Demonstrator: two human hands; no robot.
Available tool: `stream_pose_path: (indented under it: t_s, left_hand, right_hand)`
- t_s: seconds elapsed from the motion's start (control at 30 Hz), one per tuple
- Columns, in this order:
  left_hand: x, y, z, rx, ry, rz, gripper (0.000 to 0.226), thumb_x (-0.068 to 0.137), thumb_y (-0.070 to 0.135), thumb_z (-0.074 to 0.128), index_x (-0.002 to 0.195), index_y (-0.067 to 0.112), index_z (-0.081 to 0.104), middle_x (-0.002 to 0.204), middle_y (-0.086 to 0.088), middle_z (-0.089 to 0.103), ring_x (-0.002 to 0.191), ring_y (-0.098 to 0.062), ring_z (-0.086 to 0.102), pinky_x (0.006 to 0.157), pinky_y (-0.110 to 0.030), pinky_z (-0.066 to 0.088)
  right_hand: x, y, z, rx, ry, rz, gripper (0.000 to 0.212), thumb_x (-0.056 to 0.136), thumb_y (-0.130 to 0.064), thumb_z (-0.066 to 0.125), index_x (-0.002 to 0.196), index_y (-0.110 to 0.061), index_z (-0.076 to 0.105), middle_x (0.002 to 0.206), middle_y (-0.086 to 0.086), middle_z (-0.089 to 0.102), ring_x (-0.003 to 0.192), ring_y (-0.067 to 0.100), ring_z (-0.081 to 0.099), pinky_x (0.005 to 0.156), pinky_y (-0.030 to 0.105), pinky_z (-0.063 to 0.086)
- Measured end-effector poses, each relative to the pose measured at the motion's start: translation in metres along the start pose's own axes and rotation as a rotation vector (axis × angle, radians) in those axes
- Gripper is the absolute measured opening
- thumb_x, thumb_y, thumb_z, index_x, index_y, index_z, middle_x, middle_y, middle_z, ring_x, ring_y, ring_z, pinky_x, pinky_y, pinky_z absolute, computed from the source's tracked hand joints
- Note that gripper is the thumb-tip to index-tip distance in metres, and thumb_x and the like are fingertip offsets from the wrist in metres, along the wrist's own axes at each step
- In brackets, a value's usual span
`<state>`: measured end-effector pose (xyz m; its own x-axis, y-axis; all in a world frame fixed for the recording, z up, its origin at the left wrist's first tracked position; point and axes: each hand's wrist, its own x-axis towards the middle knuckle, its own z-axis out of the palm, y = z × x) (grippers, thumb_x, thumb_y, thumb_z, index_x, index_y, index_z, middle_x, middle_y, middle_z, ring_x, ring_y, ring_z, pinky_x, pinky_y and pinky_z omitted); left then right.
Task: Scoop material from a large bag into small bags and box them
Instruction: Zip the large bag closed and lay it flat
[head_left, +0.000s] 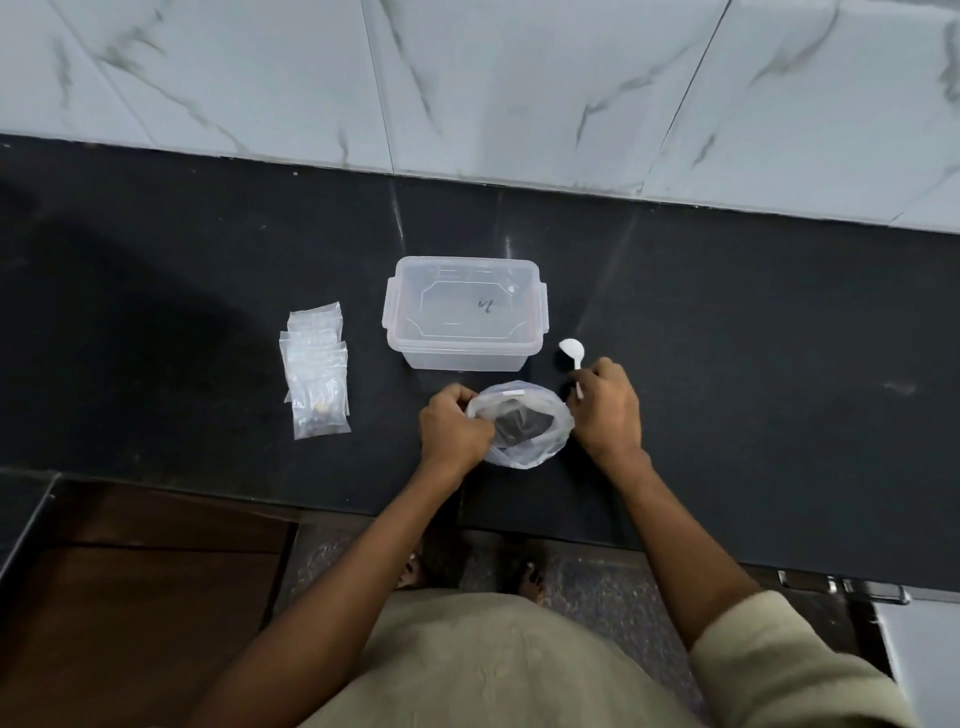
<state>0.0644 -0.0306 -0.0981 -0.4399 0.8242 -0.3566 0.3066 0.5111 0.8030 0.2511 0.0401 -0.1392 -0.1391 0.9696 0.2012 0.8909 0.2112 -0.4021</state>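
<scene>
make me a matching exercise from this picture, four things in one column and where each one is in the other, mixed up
Things:
1. white spoon
2. clear box
3. small bags
4. large bag

Places:
A. stacked at the left on the counter
B. held open between both hands
C. handle in the right hand
D. behind the large bag, lid off

Pairs: 1-C, 2-D, 3-A, 4-B. The left hand grips the bag's rim.

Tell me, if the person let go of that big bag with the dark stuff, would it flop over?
Probably it would sag. The big bag looks like thin, crinkly plastic, and the left hand and right hand are holding its rim open. The dark material sits low inside, so the bottom would likely stay put while the top slumps. It seems light enough to slide on the smooth counter.
</scene>
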Motion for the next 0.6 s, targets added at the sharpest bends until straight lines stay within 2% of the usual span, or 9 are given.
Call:
stream_pose_path:
  t_s: [0.17, 0.23, 0.33, 0.4, 0.47, 0.5, 0.53, 0.6]
  left_hand:
    - [0.003, -0.002, -0.007, -0.043, 0.039, -0.02, 0.02, 0.074, -0.002, 0.065, 0.079, 0.017, 0.07, 0.075, 0.002, 0.071, 0.076, -0.02, 0.071, 0.072, -0.04, 0.062]
    - [0.007, -0.003, -0.009, -0.068, 0.039, -0.03, 0.022, 0.076, 0.0, 0.067, 0.08, 0.02, 0.071, 0.076, 0.004, 0.072, 0.076, -0.018, 0.071, 0.072, -0.04, 0.063]
    - [0.01, -0.003, -0.012, -0.101, 0.048, -0.025, 0.021, 0.077, 0.002, 0.069, 0.078, 0.022, 0.073, 0.076, 0.005, 0.073, 0.076, -0.019, 0.072, 0.069, -0.037, 0.062]
    - [0.01, 0.0, -0.012, -0.12, 0.047, -0.012, 0.025, 0.077, -0.003, 0.064, 0.08, 0.02, 0.073, 0.078, 0.004, 0.073, 0.077, -0.018, 0.071, 0.067, -0.034, 0.061]
    - [0.01, 0.002, -0.013, -0.148, 0.047, -0.01, 0.027, 0.076, -0.005, 0.06, 0.081, 0.018, 0.073, 0.081, 0.002, 0.073, 0.076, -0.016, 0.069, 0.067, -0.032, 0.06]
    - [0.01, 0.003, -0.012, -0.162, 0.043, -0.016, 0.027, 0.076, -0.006, 0.059, 0.081, 0.017, 0.072, 0.081, 0.001, 0.073, 0.075, -0.015, 0.068, 0.067, -0.032, 0.06]
    - [0.011, 0.005, -0.012, -0.181, 0.032, -0.026, 0.027, 0.077, -0.006, 0.058, 0.08, 0.017, 0.071, 0.081, 0.001, 0.072, 0.073, -0.013, 0.067, 0.067, -0.031, 0.059]
    - [0.012, 0.006, -0.012, -0.233, -0.01, -0.033, 0.026, 0.078, -0.008, 0.057, 0.078, 0.016, 0.07, 0.078, 0.001, 0.071, 0.07, -0.012, 0.065, 0.064, -0.028, 0.058]
  right_hand:
    - [0.016, -0.001, 0.012, -0.017, -0.109, -0.089, 0.017, 0.084, -0.015, 0.078, 0.089, -0.001, 0.071, 0.093, 0.011, 0.055, 0.087, 0.029, 0.052, 0.064, 0.042, 0.05]
    - [0.013, 0.001, 0.011, 0.028, -0.091, -0.114, 0.014, 0.086, -0.016, 0.076, 0.095, -0.005, 0.074, 0.093, 0.006, 0.055, 0.089, 0.025, 0.052, 0.065, 0.041, 0.051]
    - [0.002, -0.002, 0.0, 0.257, 0.028, -0.032, 0.016, 0.091, -0.013, 0.069, 0.104, -0.012, 0.078, 0.094, -0.001, 0.061, 0.09, 0.016, 0.054, 0.072, 0.033, 0.049]
    - [-0.006, -0.006, -0.012, 0.565, 0.042, 0.117, 0.02, 0.092, -0.017, 0.064, 0.107, -0.015, 0.077, 0.097, 0.0, 0.068, 0.088, 0.016, 0.063, 0.076, 0.033, 0.052]
    - [-0.012, -0.012, -0.025, 0.847, -0.138, 0.227, 0.027, 0.089, -0.026, 0.064, 0.112, -0.018, 0.075, 0.1, 0.0, 0.072, 0.088, 0.015, 0.068, 0.077, 0.033, 0.054]
    - [-0.016, -0.015, -0.029, 0.892, -0.245, 0.223, 0.03, 0.086, -0.028, 0.068, 0.114, -0.019, 0.074, 0.099, -0.001, 0.073, 0.088, 0.014, 0.068, 0.077, 0.031, 0.054]
    - [-0.019, -0.017, -0.032, 0.87, -0.325, 0.198, 0.034, 0.081, -0.029, 0.073, 0.114, -0.021, 0.074, 0.099, -0.002, 0.072, 0.088, 0.013, 0.067, 0.077, 0.031, 0.055]
    - [-0.023, -0.02, -0.036, 0.794, -0.38, 0.165, 0.034, 0.075, -0.024, 0.084, 0.108, -0.027, 0.074, 0.102, 0.002, 0.069, 0.086, 0.013, 0.066, 0.078, 0.03, 0.056]
